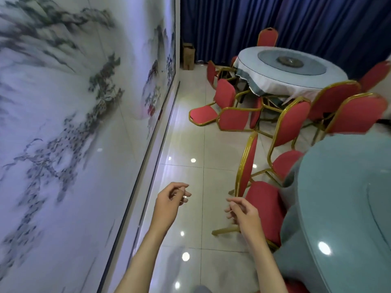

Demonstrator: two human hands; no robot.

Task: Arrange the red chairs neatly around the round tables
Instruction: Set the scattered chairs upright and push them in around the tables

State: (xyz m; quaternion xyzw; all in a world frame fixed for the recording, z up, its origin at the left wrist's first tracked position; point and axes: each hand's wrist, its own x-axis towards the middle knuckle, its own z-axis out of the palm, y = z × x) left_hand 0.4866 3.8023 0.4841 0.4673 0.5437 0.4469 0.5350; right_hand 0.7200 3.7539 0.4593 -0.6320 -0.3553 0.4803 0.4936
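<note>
Your left grip (pixel 171 199) and right grip (pixel 243 212) hang released above the floor (pixel 190 144), fingers loosely curled, grasping nothing. Just right of your right grip stands a red chair (pixel 264 205), pushed against the near round desk (pixel 342 208). Well ahead of both grips, jumbled red chairs (pixel 233 119) crowd the far round desk (pixel 292 81).

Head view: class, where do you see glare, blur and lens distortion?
In the head view, lights glare as white spots on the floor tiles and the near round table; the wall painting is smeared by blur; the wide lens makes the blue curtains lean.
</note>
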